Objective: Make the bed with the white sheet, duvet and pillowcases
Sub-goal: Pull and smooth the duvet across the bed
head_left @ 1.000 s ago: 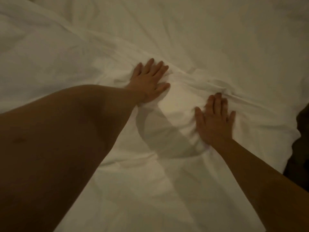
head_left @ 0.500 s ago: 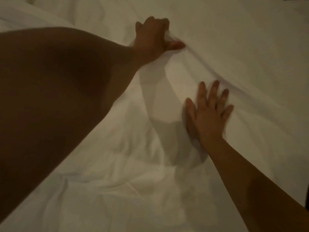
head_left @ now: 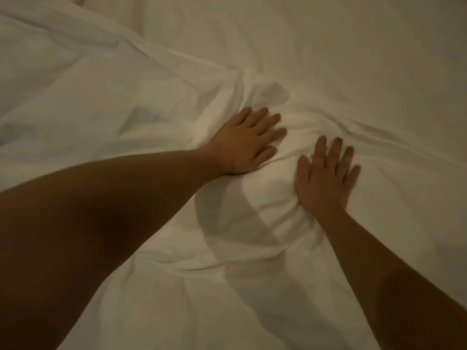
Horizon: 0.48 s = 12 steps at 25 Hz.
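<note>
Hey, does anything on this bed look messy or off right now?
Yes. The white duvet is bunched into a rumpled mound between the left hand and right hand, which press flat on it, with creases fanning outward. No stains or tears show in this dim light.

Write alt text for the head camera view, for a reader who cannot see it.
Two bare hands press flat on rumpled white bedding: the left hand and the right hand lie side by side, fingers straight, with a bunched ridge of fabric between and around them. Both forearms reach in from the bottom of the dim frame.
</note>
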Tool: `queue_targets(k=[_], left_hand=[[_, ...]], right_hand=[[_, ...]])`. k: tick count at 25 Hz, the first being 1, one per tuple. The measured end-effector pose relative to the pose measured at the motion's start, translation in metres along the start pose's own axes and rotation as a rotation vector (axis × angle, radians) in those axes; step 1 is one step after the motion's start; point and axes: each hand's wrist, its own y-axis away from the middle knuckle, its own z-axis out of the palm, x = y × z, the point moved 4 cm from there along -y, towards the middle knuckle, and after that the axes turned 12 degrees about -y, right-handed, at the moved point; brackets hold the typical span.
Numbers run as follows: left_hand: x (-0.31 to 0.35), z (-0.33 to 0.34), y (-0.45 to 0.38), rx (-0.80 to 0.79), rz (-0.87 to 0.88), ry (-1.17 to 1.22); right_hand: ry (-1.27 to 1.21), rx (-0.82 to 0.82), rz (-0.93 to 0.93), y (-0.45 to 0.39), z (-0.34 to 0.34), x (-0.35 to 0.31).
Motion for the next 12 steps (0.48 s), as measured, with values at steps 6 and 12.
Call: queue_targets(k=[6, 12], left_hand=[[-0.045, 0.01, 0.087, -0.177, -0.265, -0.092], [-0.044, -0.008, 0.109, -0.287, -0.621, 0.238]], right_hand=[[0.177, -0.032, -0.272, 0.109, 0.023, 0.026], [0.053, -0.05, 0.022, 0.106, 0.027, 0.03]])
